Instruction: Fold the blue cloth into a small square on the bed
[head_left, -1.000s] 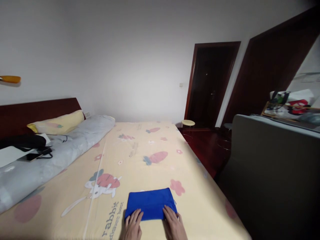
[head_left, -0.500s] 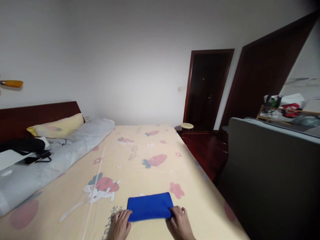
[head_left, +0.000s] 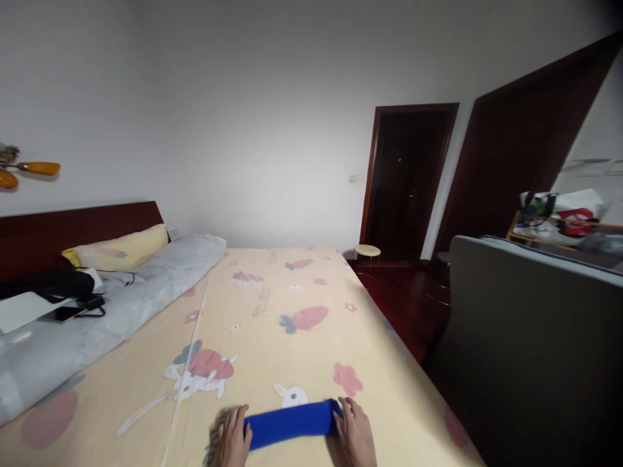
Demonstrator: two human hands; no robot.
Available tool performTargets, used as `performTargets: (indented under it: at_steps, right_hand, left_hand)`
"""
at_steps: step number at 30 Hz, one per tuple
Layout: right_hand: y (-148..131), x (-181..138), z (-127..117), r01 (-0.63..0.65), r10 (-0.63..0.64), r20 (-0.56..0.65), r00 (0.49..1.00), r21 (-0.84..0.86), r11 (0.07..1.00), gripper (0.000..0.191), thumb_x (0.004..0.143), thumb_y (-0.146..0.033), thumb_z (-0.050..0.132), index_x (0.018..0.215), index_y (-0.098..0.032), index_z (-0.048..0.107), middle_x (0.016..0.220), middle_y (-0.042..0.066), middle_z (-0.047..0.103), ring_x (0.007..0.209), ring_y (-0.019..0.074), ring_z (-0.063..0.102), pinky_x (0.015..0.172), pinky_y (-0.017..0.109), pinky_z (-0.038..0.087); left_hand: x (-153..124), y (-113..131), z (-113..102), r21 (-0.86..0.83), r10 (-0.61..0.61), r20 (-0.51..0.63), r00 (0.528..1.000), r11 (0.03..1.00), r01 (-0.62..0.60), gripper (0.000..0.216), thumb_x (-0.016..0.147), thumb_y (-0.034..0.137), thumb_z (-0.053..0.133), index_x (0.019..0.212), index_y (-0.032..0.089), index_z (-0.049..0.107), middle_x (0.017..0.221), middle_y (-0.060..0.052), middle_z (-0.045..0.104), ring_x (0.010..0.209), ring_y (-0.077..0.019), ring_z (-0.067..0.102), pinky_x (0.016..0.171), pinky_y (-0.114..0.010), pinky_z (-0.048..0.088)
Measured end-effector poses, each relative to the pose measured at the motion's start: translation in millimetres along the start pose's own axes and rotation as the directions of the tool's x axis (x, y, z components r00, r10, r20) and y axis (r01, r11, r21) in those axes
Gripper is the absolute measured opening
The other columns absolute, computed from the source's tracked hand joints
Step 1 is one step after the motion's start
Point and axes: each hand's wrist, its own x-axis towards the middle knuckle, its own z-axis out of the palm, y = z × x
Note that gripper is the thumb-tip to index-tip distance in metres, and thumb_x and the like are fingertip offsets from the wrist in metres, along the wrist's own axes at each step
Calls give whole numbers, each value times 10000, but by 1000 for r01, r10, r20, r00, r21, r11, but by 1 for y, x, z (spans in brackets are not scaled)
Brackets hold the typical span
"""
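Near edge of the bed (head_left: 272,305), centre of view: a blue cloth (head_left: 291,423) lies folded into a narrow band, long side running left to right. It rests on the pale yellow bed sheet (head_left: 253,337), printed with rabbits, carrots and pink flowers.

Left hand (head_left: 232,438): at the left end of the blue cloth, fingers curled over its end, gripping the fabric. Right hand (head_left: 354,434): at the right end of the cloth, fingers spread and laid against that end; contact is clear, but whether it pinches the fabric or only presses on it cannot be told. Both hands are cut off by the bottom edge of the view.

A white rabbit print (head_left: 291,394) shows on the sheet just beyond the cloth, and a pink flower print (head_left: 347,378) lies a little to the far right of it.

Left side of the bed: a long grey bolster (head_left: 97,324) runs toward the dark wooden headboard (head_left: 73,227). A yellow pillow (head_left: 121,246) sits at its far end. A black bag (head_left: 48,283), a phone (head_left: 65,313) and a white flat item (head_left: 19,310) lie on the bolster, well apart from the cloth.

Right of the bed: a grey sofa back (head_left: 530,337) across a strip of dark red floor (head_left: 403,305). A small round stool (head_left: 366,251) stands near the open dark doorway (head_left: 409,172) in the far wall. A cluttered shelf (head_left: 564,224) shows behind the sofa.
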Motion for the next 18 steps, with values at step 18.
performTargets:
  at_steps: [18]
  right_hand:
    - [20,-14,-4,183,-179,379,908,24,983,519,940,-339,317,1455,-341,251,1490,65,380,1382,247,340,1069,489,348]
  left_hand:
    - [-26,7,-10,83,136,385,913,980,-182,636,848,253,400,1432,385,186,1542,60,257,1418,-217,291,1125,-431,260]
